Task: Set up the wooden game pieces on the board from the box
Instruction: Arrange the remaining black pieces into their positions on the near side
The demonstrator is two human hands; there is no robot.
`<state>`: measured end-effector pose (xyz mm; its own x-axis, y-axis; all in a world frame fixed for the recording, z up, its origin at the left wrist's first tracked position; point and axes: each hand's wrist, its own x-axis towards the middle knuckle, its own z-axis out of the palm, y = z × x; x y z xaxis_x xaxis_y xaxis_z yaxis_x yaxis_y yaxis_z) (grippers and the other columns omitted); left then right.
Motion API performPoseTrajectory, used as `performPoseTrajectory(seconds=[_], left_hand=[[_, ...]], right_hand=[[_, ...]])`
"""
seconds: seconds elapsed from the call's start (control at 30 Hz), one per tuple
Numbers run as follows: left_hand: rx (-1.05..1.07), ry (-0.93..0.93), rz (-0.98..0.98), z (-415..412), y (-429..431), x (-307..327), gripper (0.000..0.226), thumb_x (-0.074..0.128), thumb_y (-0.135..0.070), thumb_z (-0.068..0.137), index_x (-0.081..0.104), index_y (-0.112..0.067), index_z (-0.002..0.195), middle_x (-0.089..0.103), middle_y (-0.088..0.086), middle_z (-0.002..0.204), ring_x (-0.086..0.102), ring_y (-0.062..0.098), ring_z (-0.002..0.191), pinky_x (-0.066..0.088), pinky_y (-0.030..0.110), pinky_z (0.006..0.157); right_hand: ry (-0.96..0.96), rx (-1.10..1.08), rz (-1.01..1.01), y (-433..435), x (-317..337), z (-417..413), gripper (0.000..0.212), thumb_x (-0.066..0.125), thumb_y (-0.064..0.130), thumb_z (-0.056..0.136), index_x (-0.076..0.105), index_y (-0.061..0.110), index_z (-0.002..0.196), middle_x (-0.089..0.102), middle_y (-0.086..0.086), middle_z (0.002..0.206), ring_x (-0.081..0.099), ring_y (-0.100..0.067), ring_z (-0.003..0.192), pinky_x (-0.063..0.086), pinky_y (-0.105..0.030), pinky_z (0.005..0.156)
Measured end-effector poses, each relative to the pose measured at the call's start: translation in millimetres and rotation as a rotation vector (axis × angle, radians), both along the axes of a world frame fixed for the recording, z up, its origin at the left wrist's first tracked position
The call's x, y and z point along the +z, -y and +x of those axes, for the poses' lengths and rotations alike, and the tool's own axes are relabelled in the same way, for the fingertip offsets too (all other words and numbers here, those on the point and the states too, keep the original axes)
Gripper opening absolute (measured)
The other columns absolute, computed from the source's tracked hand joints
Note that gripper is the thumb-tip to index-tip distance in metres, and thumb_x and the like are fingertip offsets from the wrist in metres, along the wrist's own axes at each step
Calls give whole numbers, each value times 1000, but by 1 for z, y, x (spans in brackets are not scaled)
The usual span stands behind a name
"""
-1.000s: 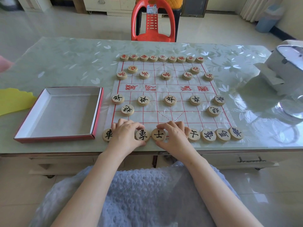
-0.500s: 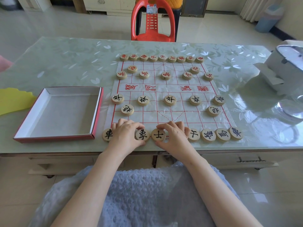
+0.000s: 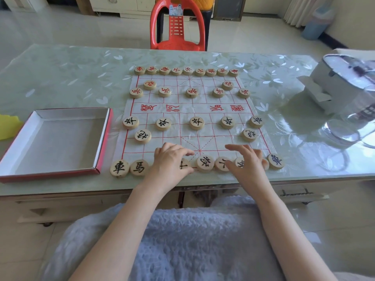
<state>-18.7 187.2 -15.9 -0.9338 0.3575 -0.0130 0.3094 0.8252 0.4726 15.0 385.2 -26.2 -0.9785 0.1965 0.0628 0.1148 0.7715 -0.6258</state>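
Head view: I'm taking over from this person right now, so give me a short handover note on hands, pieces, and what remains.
Left hand: pinches a black-lettered piece in the near row.
Right hand: open, fingers spread over that row's right pieces.
Box: left of the board, nothing in it.
Done: red pieces and black front pieces placed.
Left: straighten the near row; some pieces are hidden under the hands.

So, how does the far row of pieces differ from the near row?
The far row carries red characters; the near row carries black ones. No hand is at the far row, while the left hand and right hand cover part of the near row. Both are round wooden discs.
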Motion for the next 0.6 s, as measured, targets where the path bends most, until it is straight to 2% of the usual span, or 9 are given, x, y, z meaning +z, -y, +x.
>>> performPoseTrajectory(seconds=[0.1, 0.23, 0.33, 0.43, 0.53, 0.6], left_hand=[[-52, 3, -7, -1, -20, -1, 47, 61, -31, 85, 47, -32, 130, 50, -11, 131, 32, 13, 126, 21, 29, 97], [-110, 4, 6, -5, -38, -2, 51, 54, -16, 88, 42, -31, 135, 48, -10, 134, 29, 12, 129, 20, 28, 99], [-127, 10, -8, -9, -45, -4, 51, 53, -14, 87, 42, -32, 134, 49, -11, 135, 28, 11, 129, 17, 27, 98], [-133, 13, -35, -11, -46, -8, 50, 53, -13, 87, 45, -33, 132, 49, -11, 135, 29, 11, 128, 16, 27, 94], [-139, 13, -59, -12, -45, -9, 46, 55, -18, 88, 47, -34, 130, 50, -12, 134, 30, 11, 128, 17, 28, 93], [-134, 0, -80, -13, -44, -9, 41, 56, -27, 89, 49, -34, 128, 52, -11, 130, 32, 13, 126, 18, 29, 95]], right_hand=[[29, -5, 37, -14, 1, 4, 36, 58, 23, 86, 55, 33, 121, 52, 10, 122, 29, -17, 120, 7, -19, 74], [66, 39, 67, -22, 0, 8, 39, 58, 25, 85, 54, 32, 123, 54, 14, 123, 28, -15, 120, 9, -22, 73], [77, 78, 78, -22, 0, 9, 41, 60, 28, 83, 54, 33, 124, 54, 16, 113, 29, -13, 118, 9, -23, 74], [79, 137, 68, -22, -3, 6, 45, 60, 22, 82, 52, 34, 125, 53, 18, 107, 31, -14, 118, 10, -24, 75], [92, 159, 52, -21, -5, 3, 47, 59, 16, 80, 54, 35, 122, 54, 23, 97, 32, -14, 118, 19, -32, 93], [85, 176, 97, -21, -6, 0, 42, 61, 21, 80, 56, 33, 120, 52, 23, 98, 33, -16, 116, 26, -39, 98]])
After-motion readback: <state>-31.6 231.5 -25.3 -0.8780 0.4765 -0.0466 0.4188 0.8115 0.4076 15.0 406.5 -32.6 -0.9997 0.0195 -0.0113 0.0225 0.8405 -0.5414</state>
